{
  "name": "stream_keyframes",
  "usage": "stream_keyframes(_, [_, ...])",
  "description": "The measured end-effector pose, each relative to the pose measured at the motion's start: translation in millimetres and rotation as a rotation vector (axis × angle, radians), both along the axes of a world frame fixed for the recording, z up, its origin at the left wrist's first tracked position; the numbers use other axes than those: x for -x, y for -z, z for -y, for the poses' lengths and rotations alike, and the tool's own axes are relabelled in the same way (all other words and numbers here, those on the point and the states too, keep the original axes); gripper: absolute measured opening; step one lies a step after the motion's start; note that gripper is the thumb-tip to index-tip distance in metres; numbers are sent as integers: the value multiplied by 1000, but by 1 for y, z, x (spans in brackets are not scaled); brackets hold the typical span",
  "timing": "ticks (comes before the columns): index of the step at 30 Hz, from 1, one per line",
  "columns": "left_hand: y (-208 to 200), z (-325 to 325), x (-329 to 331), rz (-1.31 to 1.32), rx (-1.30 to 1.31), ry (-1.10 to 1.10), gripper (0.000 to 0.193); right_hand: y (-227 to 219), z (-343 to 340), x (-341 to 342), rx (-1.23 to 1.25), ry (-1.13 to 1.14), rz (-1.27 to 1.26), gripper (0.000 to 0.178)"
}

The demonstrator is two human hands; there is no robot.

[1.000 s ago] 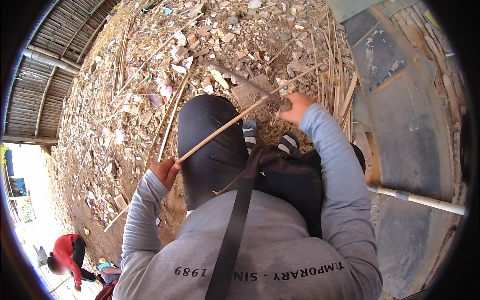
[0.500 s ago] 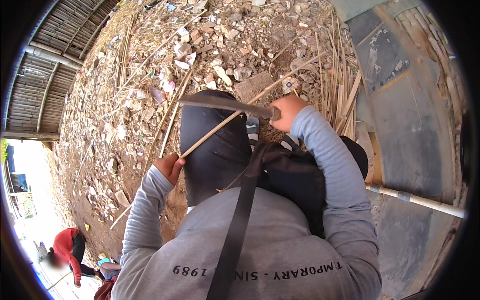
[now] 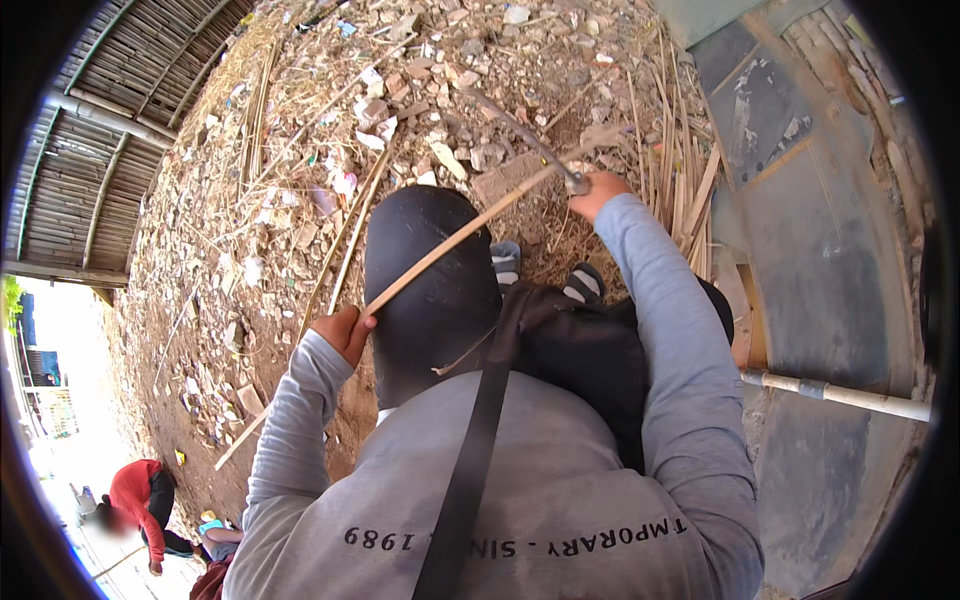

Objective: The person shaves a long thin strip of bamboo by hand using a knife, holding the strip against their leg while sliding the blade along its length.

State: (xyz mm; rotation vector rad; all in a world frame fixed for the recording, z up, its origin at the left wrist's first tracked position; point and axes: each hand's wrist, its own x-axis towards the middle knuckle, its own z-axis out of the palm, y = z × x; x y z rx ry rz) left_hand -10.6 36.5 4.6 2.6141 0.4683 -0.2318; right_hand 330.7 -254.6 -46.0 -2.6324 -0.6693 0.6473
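My left hand (image 3: 343,332) is closed around a long, thin bamboo strip (image 3: 440,252). The strip slants across my dark-clothed left knee (image 3: 415,215), and its far part is blurred. Its tail sticks out behind my left wrist toward the lower left. In my right hand (image 3: 600,192) is a machete (image 3: 520,130), gripped by its handle. The blade, seen nearly edge-on, points up and left over the rubble and meets or crosses the strip close to my right hand; whether they touch I cannot tell.
Stones, brick pieces and dry scraps cover the ground (image 3: 290,200). Bamboo strips (image 3: 680,150) lie beside dark panels (image 3: 800,240) at right, with a pale pole (image 3: 850,397) across them. A bamboo-slat structure (image 3: 80,190) stands far left. A person in red (image 3: 137,497) bends over at lower left.
My right hand has moved slightly forward and right along the strip. The machete has swung from lying across the strip above my knee to pointing away from me. My left hand keeps its grip.
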Motion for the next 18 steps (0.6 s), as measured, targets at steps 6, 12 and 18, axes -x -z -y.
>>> stream_keyframes(6, [-12,-6,0,-40,-1,23,45,-20,10,6,-118,102,10,39])
stream_keyframes(12, [-9,-2,3,-70,94,-6,45,19,12,0,-159,27,82,35])
stream_keyframes(18, [-16,-9,6,-121,148,-13,44,14,30,-30,-530,572,-288,28])
